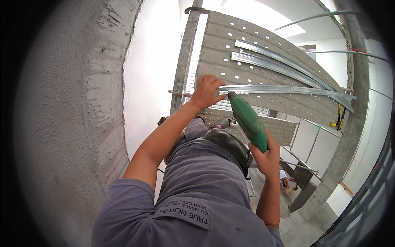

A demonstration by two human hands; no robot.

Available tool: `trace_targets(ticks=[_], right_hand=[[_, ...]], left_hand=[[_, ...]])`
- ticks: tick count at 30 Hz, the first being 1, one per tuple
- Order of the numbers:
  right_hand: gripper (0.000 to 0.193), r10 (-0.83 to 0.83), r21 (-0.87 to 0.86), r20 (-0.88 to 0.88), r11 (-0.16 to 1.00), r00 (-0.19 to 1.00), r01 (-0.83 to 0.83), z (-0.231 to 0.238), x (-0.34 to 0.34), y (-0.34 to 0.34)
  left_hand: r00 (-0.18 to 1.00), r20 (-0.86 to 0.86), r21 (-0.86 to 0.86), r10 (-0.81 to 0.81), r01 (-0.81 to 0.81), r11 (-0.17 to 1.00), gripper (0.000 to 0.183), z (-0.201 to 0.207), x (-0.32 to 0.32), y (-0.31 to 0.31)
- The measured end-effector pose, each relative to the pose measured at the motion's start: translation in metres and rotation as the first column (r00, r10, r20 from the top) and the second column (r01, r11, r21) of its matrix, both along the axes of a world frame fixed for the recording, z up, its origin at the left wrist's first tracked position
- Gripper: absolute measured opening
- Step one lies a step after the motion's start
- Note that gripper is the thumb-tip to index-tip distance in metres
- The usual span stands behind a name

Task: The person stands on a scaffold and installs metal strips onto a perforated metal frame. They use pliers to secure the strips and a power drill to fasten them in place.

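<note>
Perforated platform [296, 105]; left hand [205, 91] grips crosswise metal channel [284, 89]; right hand [266, 157] grips drill [249, 119], axis slanting up-left.

Your left hand [205, 91] grips the end of a metal strip [279, 89]. Your right hand [266, 158] holds a green drill [249, 120], its tip at the strip beside your left hand. More strips [265, 63] lie on the perforated platform [215, 41]; a yellow-and-black tool [339, 114] lies near its right end.

From my end: building site, indoors. I've got a rough grey wall [70, 115], perforated scaffold deck [214, 45] with metal channels [255, 60] on it, scaffold pole [188, 49], green power drill [248, 119].
</note>
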State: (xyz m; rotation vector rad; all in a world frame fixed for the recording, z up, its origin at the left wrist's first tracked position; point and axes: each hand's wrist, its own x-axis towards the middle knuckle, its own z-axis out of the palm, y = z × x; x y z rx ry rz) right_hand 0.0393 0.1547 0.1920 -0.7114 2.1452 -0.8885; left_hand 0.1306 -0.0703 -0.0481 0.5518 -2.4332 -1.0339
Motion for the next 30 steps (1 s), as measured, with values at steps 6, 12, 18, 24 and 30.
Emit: trace_targets(ticks=[6, 12, 18, 24, 30], right_hand=[[0.06, -0.034, 0.074, 0.066, 0.997, 0.997, 0.029, -0.002, 0.003, -0.022], [0.061, 0.01, 0.118, 0.027, 0.993, 1.0, -0.013, -0.011, -0.001, -0.028], [0.061, -0.035, 0.171, 0.071, 0.985, 0.997, 0.023, -0.009, -0.003, -0.036], [0.061, 0.015, 0.151, 0.052, 0.988, 0.999, -0.023, -0.003, -0.001, -0.048], [0.061, 0.006, 0.195, 0.055, 0.981, 0.998, -0.017, 0.002, -0.001, -0.055]], left_hand=[[1.0, 0.005, 0.003, 0.028, -0.028, 1.0, 0.047, -0.005, -0.004, 0.001], [0.998, -0.048, 0.02, 0.031, -0.03, 0.999, 0.047, -0.004, -0.004, 0.001], [0.999, -0.048, 0.033, 0.025, -0.023, 0.999, 0.048, -0.008, -0.002, -0.001], [0.998, -0.058, 0.097, 0.012, -0.006, 0.995, 0.051, -0.008, 0.0, -0.004], [0.999, -0.053, 0.103, 0.011, -0.005, 0.995, 0.048, -0.01, 0.0, -0.004]])
